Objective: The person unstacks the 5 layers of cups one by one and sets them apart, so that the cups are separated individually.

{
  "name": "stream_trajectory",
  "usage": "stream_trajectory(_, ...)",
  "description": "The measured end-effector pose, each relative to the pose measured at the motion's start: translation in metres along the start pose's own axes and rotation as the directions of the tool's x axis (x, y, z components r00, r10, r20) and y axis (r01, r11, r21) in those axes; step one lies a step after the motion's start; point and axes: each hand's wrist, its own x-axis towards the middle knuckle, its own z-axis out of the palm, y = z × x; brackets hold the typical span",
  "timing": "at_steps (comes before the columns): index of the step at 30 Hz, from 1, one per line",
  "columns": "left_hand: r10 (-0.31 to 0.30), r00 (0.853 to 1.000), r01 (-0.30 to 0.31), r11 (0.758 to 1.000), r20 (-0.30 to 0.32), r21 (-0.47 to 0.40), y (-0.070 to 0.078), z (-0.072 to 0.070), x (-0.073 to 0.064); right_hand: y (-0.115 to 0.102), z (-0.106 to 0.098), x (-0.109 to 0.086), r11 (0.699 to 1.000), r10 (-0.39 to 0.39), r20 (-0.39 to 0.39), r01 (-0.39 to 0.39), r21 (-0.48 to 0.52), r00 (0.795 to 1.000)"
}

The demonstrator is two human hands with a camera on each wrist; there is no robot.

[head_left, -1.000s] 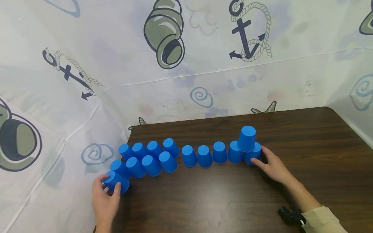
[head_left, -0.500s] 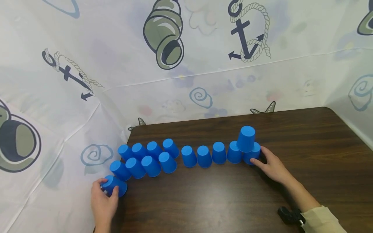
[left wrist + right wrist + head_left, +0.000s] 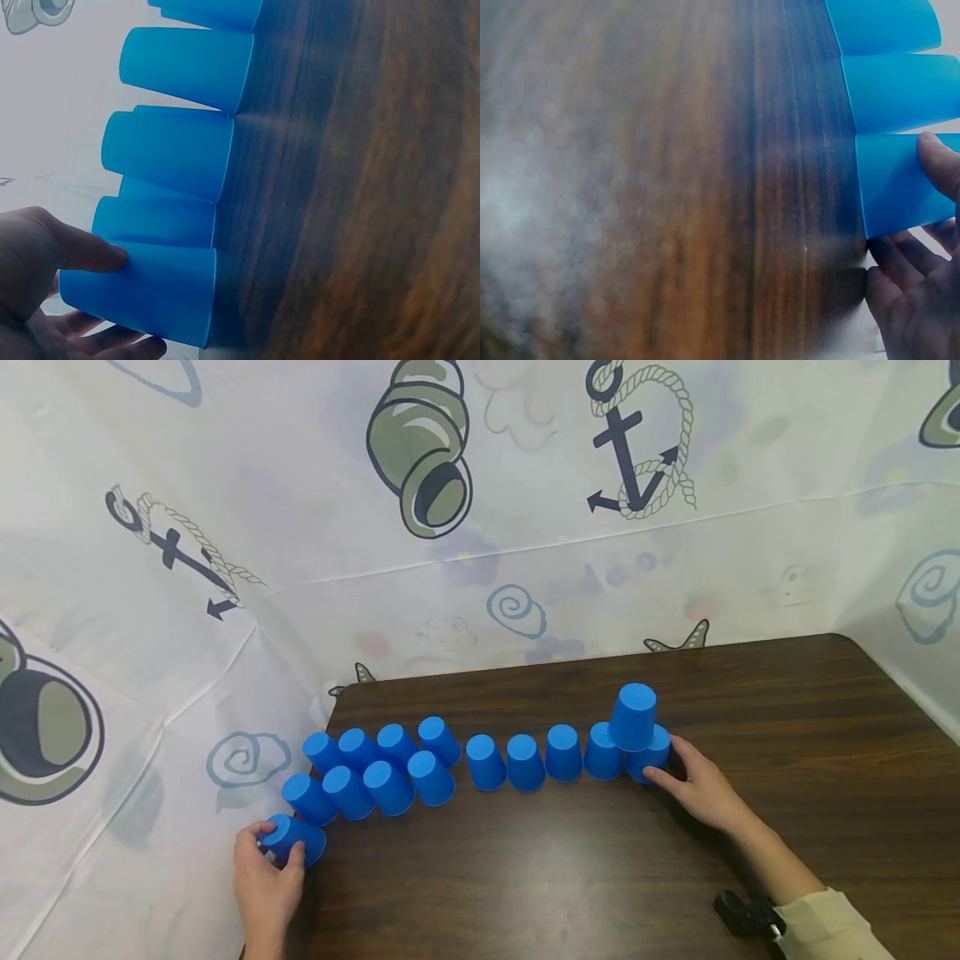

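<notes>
My left hand (image 3: 266, 881) grips an upside-down blue cup (image 3: 150, 294) at the table's left edge, thumb on one side and fingers on the other. The cup stands in front of the left end of two rows of upside-down blue cups (image 3: 388, 787). At the right, my right hand (image 3: 703, 785) holds the end cup (image 3: 900, 180) of a single row, its thumb on the near side and fingers round the far side. Another blue cup (image 3: 633, 714) rests upside down on top of that end cup and its neighbour (image 3: 603, 753).
The dark wooden table (image 3: 540, 868) has its left edge close by the left hand. Several more upside-down cups (image 3: 525, 762) form the row between the hands. A patterned white cloth (image 3: 465, 610) hangs behind and to the left. A black strap device (image 3: 746, 914) sits at the right wrist.
My left hand has moved slightly toward me with its cup, leaving a wider view of the cup behind it. The right hand has stayed in place.
</notes>
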Motion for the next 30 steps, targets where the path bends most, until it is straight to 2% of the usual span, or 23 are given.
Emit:
stream_trajectory(14,0.01,1.0,-0.01,1.0,-0.014,0.007,0.004,-0.004,-0.004,-0.002,0.0,-0.001,1.0,0.004,0.0,-0.004,0.009,1.0)
stream_trajectory(24,0.051,0.998,-0.05,0.999,-0.049,0.017,0.018,-0.012,-0.01,-0.001,-0.001,-0.001,1.0,-0.002,0.001,0.002,0.02,1.0)
stream_trajectory(27,0.079,0.993,-0.076,0.996,-0.085,0.042,0.024,-0.015,-0.013,-0.002,-0.002,-0.002,1.0,-0.001,-0.001,0.001,0.017,1.0)
stream_trajectory(30,0.14,0.981,-0.131,0.988,-0.132,0.079,0.034,-0.017,-0.017,-0.002,-0.001,-0.001,1.0,-0.004,-0.002,0.004,0.009,1.0)
